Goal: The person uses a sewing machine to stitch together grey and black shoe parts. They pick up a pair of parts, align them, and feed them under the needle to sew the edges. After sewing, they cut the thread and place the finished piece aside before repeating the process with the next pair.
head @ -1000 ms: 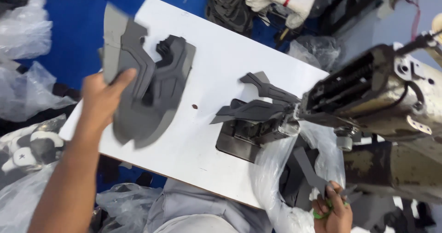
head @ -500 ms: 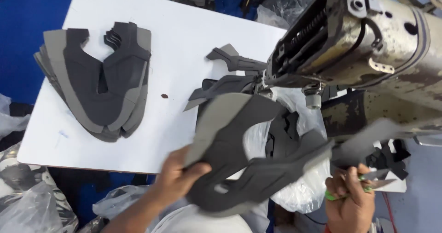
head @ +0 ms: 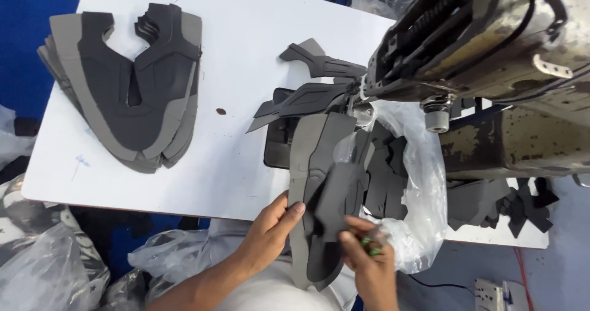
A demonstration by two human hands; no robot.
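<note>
My left hand grips the left edge of a grey and black shoe upper piece that hangs over the near edge of the white table. My right hand pinches the same piece at its lower right and also holds a small green-handled tool. The top of the piece reaches up under the head of the sewing machine. Smaller black cut pieces lie by the needle area. A stack of similar grey and black uppers rests on the table's left side.
A clear plastic bag with several black cut pieces sits at the table's near right. More black scraps lie under the machine arm. Plastic bags sit on the floor at lower left, over blue flooring.
My left hand left the stack on the left and came to the near edge. The upper piece, held flat and wide before, now hangs upright between both hands by the machine.
</note>
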